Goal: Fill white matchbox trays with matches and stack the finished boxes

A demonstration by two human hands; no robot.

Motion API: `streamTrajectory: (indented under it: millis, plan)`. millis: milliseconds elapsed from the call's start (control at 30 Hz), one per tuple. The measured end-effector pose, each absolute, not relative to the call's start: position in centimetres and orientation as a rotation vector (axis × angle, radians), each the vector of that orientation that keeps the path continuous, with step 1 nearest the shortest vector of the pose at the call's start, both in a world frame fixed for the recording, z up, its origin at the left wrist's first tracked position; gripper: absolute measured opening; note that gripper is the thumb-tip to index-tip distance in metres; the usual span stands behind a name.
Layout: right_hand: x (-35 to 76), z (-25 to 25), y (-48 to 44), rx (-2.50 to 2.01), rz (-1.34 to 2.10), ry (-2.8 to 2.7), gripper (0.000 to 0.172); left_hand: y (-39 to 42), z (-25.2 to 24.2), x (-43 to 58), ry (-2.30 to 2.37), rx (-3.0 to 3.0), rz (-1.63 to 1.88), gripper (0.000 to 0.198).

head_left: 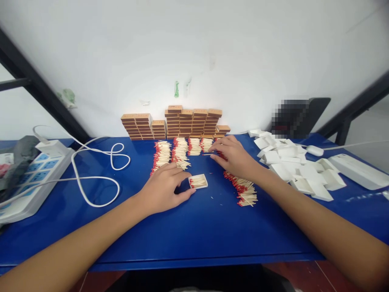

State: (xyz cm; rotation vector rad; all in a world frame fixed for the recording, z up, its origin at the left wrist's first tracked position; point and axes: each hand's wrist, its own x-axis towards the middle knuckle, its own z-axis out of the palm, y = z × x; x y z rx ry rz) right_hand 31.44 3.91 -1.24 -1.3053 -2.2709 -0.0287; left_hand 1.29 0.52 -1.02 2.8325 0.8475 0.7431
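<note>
A small white matchbox tray (203, 186) with several red-tipped matches in it lies on the blue table. My left hand (164, 190) has its thumb and forefinger closed about the tray's left end. Farther back, my right hand (235, 158) pinches a match (207, 154) at its fingertips, just in front of the rows of loose matches. Heaps of matches (180, 150) line the table behind the tray. Another spread of matches (245, 192) lies below my right wrist, partly hidden by the hand.
Stacked brown matchboxes (182, 123) stand against the wall. Empty white trays (299, 164) are piled at right, beside a white box (360, 170) and a dark device (316, 115). At left lie a white power strip (62, 162) and a looping white cable (79, 178).
</note>
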Motion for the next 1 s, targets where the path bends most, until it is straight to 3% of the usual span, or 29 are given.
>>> streamTrajectory:
  millis: [400,733,1000]
  plan:
    - [31.7,-2.3,5.2,-1.334,-0.047,-2.302,0.022,0.4,-1.2,1.3,0.847,2.843,0.761,0.028]
    - [31.3,-2.3,5.2,-1.238,0.039,-2.329,0.013,0.4,-1.2,1.4,0.853,2.826,0.757,0.029]
    - [29.7,-0.3,2.7,-1.099,0.182,-2.339,0.015,0.5,-1.2,1.4,0.847,2.830,0.773,0.029]
